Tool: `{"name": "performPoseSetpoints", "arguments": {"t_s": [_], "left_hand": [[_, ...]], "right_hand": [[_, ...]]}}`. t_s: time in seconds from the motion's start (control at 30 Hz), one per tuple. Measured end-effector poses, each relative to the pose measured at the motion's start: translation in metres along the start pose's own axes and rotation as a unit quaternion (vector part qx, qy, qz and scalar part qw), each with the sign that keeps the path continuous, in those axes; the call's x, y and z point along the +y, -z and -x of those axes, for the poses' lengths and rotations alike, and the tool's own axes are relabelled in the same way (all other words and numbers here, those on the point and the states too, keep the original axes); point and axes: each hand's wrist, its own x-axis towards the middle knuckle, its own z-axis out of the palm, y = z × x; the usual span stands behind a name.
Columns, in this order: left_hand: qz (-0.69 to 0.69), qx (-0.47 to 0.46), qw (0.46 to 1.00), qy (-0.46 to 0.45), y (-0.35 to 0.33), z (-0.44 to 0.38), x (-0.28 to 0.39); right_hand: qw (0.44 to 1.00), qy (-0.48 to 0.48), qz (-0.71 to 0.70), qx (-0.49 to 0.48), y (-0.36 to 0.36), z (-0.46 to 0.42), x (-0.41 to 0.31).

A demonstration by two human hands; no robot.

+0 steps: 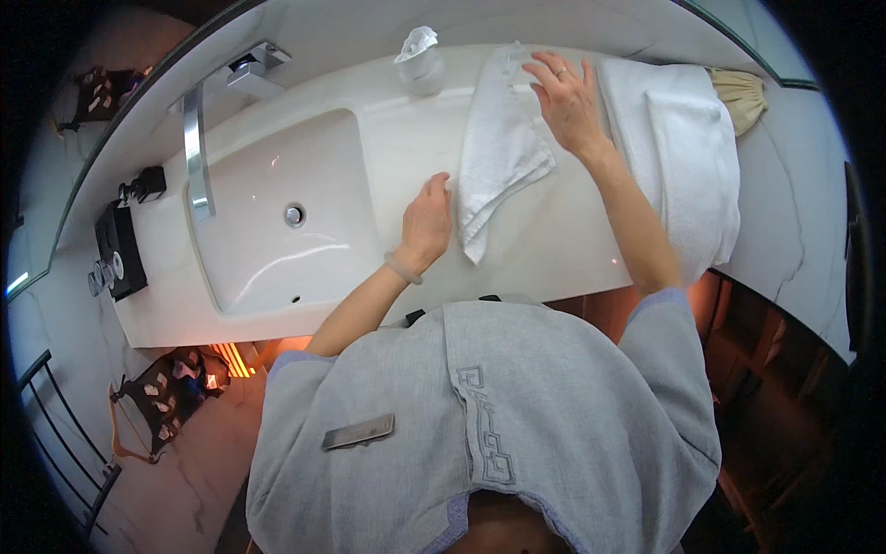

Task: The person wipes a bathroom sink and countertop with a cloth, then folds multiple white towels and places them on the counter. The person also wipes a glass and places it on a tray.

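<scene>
A white cloth towel (502,149) lies loosely folded in a narrow, pointed shape on the white washbasin counter (422,138). Just left of it is my left hand (427,220), back upward, with a pale bangle at the wrist. Nothing shows in that hand, though its fingertips are partly hidden. My right hand (569,104), wearing a ring, hovers or rests by the towel's far right side. Its fingers are spread and empty; contact with the cloth cannot be made out. To its right sits a stack of folded white towels (685,138).
Left are a rectangular basin (284,263), a chrome spout (199,152) and a black box (119,249) with glassware. A white cup holding crumpled material (421,66) stands at the back. Behind the towel stack lies a beige drawstring pouch (739,100). Dark clothing (173,395) hangs lower left.
</scene>
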Motion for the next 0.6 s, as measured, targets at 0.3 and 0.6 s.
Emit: {"name": "performPoseSetpoints", "arguments": {"t_s": [0.3, 0.6], "left_hand": [[0.196, -0.172, 0.965, -0.010, 0.005, -0.030, -0.012], [0.174, -0.139, 0.975, 0.024, 0.011, -0.054, 0.008]], "right_hand": [[0.957, -0.107, -0.248, 0.110, 0.016, 0.089, -0.041], [0.958, -0.016, -0.269, -0.094, -0.026, 0.105, -0.080]]}}
